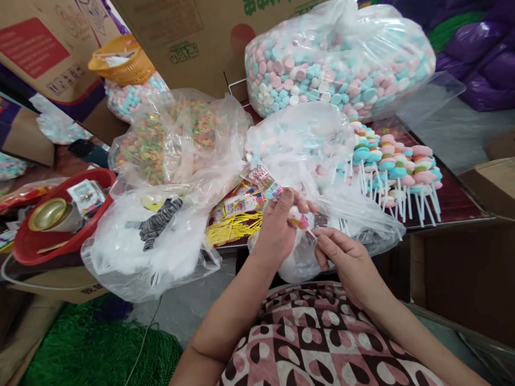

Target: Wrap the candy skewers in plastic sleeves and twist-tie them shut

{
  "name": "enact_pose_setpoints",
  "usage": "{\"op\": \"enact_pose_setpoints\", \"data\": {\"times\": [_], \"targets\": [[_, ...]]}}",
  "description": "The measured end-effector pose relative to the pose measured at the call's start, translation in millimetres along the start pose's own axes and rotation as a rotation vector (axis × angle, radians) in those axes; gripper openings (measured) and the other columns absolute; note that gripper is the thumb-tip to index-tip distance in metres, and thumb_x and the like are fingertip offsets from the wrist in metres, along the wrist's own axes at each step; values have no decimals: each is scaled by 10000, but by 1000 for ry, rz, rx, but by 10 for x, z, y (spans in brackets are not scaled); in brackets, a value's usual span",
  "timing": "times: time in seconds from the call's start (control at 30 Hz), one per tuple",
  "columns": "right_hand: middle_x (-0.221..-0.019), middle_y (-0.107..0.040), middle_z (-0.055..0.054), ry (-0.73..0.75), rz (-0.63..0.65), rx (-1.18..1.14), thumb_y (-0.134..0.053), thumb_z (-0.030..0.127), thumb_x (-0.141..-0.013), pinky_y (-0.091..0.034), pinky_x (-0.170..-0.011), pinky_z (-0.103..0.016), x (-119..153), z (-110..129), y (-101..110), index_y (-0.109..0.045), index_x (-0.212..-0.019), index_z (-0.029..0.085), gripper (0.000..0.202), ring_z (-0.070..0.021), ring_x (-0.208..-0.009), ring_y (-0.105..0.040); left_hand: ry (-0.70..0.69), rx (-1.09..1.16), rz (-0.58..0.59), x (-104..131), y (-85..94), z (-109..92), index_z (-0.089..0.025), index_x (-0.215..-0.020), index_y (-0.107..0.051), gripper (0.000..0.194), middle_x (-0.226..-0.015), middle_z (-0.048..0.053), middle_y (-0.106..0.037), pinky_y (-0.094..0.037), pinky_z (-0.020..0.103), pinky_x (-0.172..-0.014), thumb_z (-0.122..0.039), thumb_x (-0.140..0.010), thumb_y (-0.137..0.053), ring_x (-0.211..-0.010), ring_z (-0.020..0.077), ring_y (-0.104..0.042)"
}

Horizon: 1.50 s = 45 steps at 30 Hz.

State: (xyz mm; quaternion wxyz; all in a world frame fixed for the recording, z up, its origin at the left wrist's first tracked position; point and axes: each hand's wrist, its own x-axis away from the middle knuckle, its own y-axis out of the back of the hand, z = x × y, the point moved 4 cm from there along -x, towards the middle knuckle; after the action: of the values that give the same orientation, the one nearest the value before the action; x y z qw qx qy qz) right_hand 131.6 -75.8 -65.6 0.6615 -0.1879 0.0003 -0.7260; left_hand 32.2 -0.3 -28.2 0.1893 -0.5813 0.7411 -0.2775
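Note:
My left hand (279,223) is closed around a wrapped candy stick (298,218), whose printed clear wrapper (263,180) sticks out above the fingers. My right hand (338,249) pinches the white stick at the lower end of the same candy. Just left of my hands lies a pile of yellow twist ties (233,226) on the dark red table. Behind them spreads a clear bag of pastel candies (298,135). Several finished-looking candy skewers (398,165) with white sticks are stacked at the right.
A large bag of pastel candies (321,72) stands at the back. Ring candies fill a bag (166,134) at centre left, near a red basin (64,216) and an orange basket (122,62). An open cardboard box (471,264) is at the lower right.

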Motion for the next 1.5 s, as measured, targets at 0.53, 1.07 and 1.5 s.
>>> {"op": "enact_pose_setpoints", "data": {"times": [0.53,1.07,1.5], "targets": [[-514,-526,38,46,16,-24,-680,465,-843,-370,-556,-257,13,-48,-9,-696,-858,187,279,-116,-507,-435,145,-206,132,100,41,157,-186,-1007,-605,439,-738,-14,-592,-389,239,-593,-575,-812,-667,-611,87,-499],[-508,-472,51,270,-95,311,-620,466,-890,-336,-524,-260,19,241,190,-715,-862,198,285,-116,-505,-411,-383,-1457,334,215,-29,-25,-197,-701,-479,385,-716,46,-556,-381,328,-705,-384,-993,-313,-707,176,-498],[-503,-466,38,142,44,97,-663,495,-860,-313,-543,-265,9,4,-11,-615,-642,192,376,-112,-521,-396,237,-70,171,157,-2,72,-177,-1322,-559,688,-699,-6,-650,-417,217,-576,-472,-738,-771,-671,128,-598]]}}
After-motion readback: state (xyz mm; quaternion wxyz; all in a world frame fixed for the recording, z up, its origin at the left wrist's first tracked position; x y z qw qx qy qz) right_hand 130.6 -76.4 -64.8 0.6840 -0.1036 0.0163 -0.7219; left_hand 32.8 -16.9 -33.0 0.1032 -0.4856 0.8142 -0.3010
